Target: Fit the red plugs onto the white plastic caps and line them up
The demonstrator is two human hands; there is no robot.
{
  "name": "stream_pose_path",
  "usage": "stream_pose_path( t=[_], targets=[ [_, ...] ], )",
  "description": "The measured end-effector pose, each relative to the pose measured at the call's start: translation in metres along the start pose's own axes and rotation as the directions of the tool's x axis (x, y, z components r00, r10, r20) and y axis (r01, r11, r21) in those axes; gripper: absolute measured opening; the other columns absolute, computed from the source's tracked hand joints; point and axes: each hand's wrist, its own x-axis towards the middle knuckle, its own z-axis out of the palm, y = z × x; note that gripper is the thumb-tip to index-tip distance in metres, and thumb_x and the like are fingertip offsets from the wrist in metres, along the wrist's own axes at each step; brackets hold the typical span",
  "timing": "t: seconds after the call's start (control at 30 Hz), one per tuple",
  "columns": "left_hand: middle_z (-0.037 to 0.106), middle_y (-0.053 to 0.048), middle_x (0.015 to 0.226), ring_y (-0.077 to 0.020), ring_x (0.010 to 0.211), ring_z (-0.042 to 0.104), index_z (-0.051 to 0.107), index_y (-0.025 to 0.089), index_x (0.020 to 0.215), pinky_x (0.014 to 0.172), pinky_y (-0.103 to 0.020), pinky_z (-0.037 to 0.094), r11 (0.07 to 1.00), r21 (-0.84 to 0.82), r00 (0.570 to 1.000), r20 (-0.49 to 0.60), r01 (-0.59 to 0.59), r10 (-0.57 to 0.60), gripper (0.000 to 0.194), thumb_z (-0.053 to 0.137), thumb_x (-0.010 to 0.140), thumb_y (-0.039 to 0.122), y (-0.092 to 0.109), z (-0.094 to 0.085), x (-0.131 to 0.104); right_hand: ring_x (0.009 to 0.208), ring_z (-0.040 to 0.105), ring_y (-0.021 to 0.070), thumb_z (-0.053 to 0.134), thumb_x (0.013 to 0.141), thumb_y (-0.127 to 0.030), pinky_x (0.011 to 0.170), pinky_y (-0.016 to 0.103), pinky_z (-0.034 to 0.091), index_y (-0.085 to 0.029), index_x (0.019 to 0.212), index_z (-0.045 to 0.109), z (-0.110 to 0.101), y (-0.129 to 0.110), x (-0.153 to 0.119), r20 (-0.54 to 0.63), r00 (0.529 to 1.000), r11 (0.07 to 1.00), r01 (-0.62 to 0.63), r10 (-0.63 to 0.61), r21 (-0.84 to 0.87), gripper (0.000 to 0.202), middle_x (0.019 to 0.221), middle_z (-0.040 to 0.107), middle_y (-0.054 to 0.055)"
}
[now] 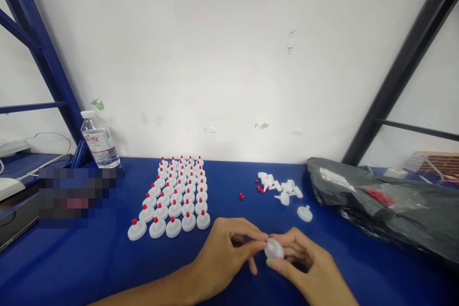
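Note:
Near the front of the blue table, my right hand (310, 264) grips the rim of a white round nozzle cap (275, 250), which is tilted with its spout towards the left. Thumb and forefinger of my left hand (227, 256) pinch a small red tip cap (266, 242) at that spout; the fingers hide most of it. To the left stand several rows of white nozzle caps (173, 227), upright with red tips on their spouts. Loose white nozzle caps (284, 198) without tips lie to the right, beyond my hands, and a few loose red tip caps (241, 196) lie close by.
A water bottle (100, 141) stands at the back left, near a blue metal frame (53, 67). On the right lies a dark plastic bag (398, 210), with red pieces showing through a clear part. A white wall (229, 57) rises behind the table (229, 177).

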Motion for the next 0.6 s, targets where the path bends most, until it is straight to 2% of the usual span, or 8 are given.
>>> stream_pose_path(
  t=[0.13,0.23,0.33,0.47,0.53,0.6],
  targets=[
    [0.073,-0.009,0.097,-0.0088,0.055,0.064,0.082,0.02,0.096,0.054,-0.02,0.054,0.993,0.086,0.997,0.019,-0.074,0.073,0.02,0.071,0.087,0.034,0.003,0.005,-0.004,0.086,0.074,0.0241,0.079,0.077,-0.035,0.076,0.028,0.054,-0.021,0.087,0.064,-0.001,0.0,0.0,0.124,0.992,0.992,-0.035,0.02,0.118,0.023,0.092,0.079,0.005],
    [0.074,-0.007,0.097,-0.0073,0.055,0.063,0.081,0.023,0.101,0.054,-0.018,0.052,0.966,0.219,0.99,0.024,-0.14,0.138,0.02,0.068,0.089,0.033,0.002,0.005,-0.005,0.088,0.073,0.0245,0.079,0.077,-0.033,0.078,0.028,0.052,-0.022,0.085,0.062,-0.002,-0.002,0.0,0.157,0.987,0.988,-0.047,0.025,0.144,0.022,0.091,0.079,0.005],
    [0.075,-0.007,0.099,-0.0066,0.053,0.062,0.079,0.023,0.108,0.052,-0.017,0.051,0.934,0.31,0.984,0.025,-0.178,0.179,0.024,0.069,0.088,0.032,-0.001,0.004,-0.006,0.087,0.073,0.0237,0.078,0.077,-0.034,0.079,0.029,0.052,-0.022,0.085,0.062,-0.001,-0.005,0.0,0.154,0.987,0.99,-0.055,0.034,0.131,0.021,0.089,0.079,0.004],
    [0.077,-0.007,0.096,-0.0094,0.059,0.065,0.08,0.021,0.103,0.054,-0.018,0.051,0.893,0.399,0.976,0.039,-0.21,0.213,0.022,0.068,0.089,0.033,0.001,0.001,-0.007,0.078,0.072,0.0217,0.077,0.076,-0.036,0.071,0.026,0.051,-0.022,0.083,0.063,0.004,-0.008,-0.001,0.121,0.993,0.998,-0.021,0.013,0.065,0.021,0.08,0.078,0.001],
    [0.077,-0.007,0.092,-0.0116,0.066,0.068,0.08,0.021,0.101,0.058,-0.019,0.051,0.836,0.471,0.958,0.081,-0.28,0.276,0.02,0.065,0.091,0.031,0.008,0.0,-0.009,0.077,0.072,0.0216,0.078,0.074,-0.036,0.067,0.025,0.051,-0.023,0.086,0.066,0.006,-0.009,-0.002,0.085,0.996,1.0,-0.009,0.006,0.03,0.021,0.078,0.077,0.001],
    [0.078,-0.006,0.094,-0.0128,0.072,0.07,0.08,0.022,0.102,0.064,-0.02,0.053,0.743,0.552,0.922,0.156,-0.379,0.354,0.021,0.061,0.094,0.026,0.021,-0.002,-0.011,0.078,0.073,0.0216,0.079,0.072,-0.035,0.066,0.024,0.053,-0.024,0.097,0.068,0.006,-0.008,-0.003,0.048,0.999,1.0,-0.001,0.001,0.013,0.03,0.087,0.078,0.002]
  ],
)
